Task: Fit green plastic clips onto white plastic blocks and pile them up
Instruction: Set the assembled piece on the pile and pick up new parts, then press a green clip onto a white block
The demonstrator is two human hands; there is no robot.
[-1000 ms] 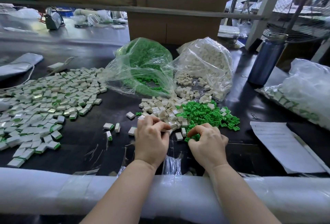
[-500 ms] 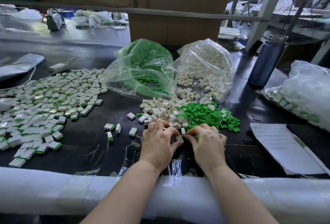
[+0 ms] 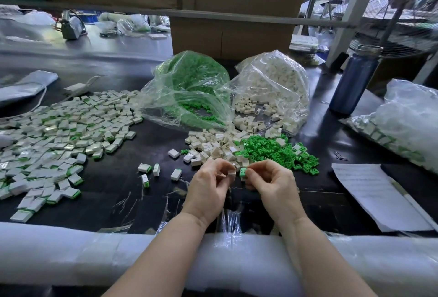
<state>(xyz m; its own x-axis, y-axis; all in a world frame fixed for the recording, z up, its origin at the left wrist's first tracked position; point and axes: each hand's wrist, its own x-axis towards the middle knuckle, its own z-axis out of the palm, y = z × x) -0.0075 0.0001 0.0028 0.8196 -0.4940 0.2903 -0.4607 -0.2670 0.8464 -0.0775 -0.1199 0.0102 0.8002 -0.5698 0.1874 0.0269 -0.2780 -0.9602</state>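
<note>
My left hand pinches a small white block between thumb and fingertips. My right hand pinches a green clip just to the right of that block, a narrow gap between the two parts. Both hands hover above the black table, in front of a loose heap of white blocks and a heap of green clips. A wide pile of fitted blocks with green edges covers the table's left side.
Two open clear bags lie behind the heaps, one of green clips, one of white blocks. A blue bottle stands at right, with a paper sheet and another bag. A white foam-wrapped edge runs along the front.
Both hands lifted off the heaps and drew back toward me. The left now holds a white block, the right a green clip, brought close together.
</note>
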